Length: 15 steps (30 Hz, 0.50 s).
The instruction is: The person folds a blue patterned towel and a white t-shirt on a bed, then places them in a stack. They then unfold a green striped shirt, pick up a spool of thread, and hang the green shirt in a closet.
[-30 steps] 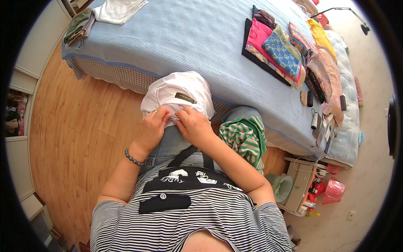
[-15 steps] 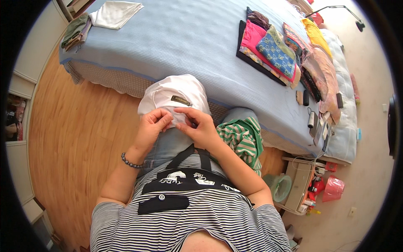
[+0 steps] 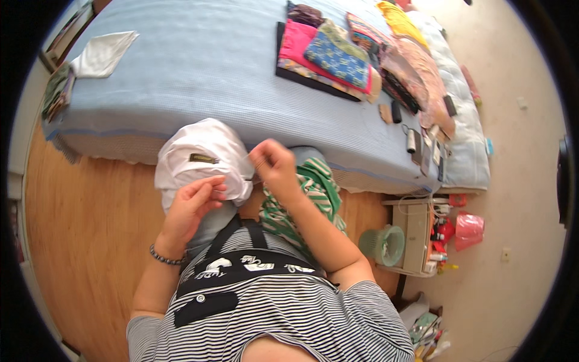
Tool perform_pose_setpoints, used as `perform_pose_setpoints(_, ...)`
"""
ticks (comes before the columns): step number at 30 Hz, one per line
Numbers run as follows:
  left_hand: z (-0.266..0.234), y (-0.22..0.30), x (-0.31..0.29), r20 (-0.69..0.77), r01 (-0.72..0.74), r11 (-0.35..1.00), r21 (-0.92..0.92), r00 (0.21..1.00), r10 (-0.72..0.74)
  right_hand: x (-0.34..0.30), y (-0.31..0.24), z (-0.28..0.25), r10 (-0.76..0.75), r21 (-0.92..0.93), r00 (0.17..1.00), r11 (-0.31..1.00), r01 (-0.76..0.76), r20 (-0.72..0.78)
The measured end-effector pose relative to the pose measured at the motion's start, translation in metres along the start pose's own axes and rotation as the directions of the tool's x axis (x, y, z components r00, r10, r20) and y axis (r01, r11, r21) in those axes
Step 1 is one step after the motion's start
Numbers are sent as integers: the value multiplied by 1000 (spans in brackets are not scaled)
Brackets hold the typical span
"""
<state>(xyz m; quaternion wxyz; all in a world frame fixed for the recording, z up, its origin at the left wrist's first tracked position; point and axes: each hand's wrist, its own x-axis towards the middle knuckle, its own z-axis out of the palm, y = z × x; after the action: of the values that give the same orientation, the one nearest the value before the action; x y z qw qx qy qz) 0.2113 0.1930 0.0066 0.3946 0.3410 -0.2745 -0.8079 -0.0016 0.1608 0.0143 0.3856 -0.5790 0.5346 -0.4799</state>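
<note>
A person's left hand (image 3: 196,202) grips a white garment (image 3: 199,160) on the lap; right hand (image 3: 274,163) fingers pinch closed above it, apparently mid-stitch, sewing unfinished beside the bed (image 3: 211,78).

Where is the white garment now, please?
In the head view the white garment lies on the person's left knee, left of centre, just before the blue bed; the left hand touches its lower edge.

Wood floor (image 3: 78,241) left, pale floor (image 3: 518,199) right; blue-covered bed (image 3: 211,78) across top; small cluttered shelf (image 3: 416,235).
</note>
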Motion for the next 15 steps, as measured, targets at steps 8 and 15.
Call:
perform_pose_setpoints(8, -35, 6, -4, -181, -108, 989, 106, 975, 126, 32, 66, -257, -5, -317, 795, 919, -236, -607)
perform_pose_setpoints(15, -43, 3, -2, -219, -147, 980, 132, 960, 174, 43, 112, -314, 131, -577, 811, 638, -509, -570)
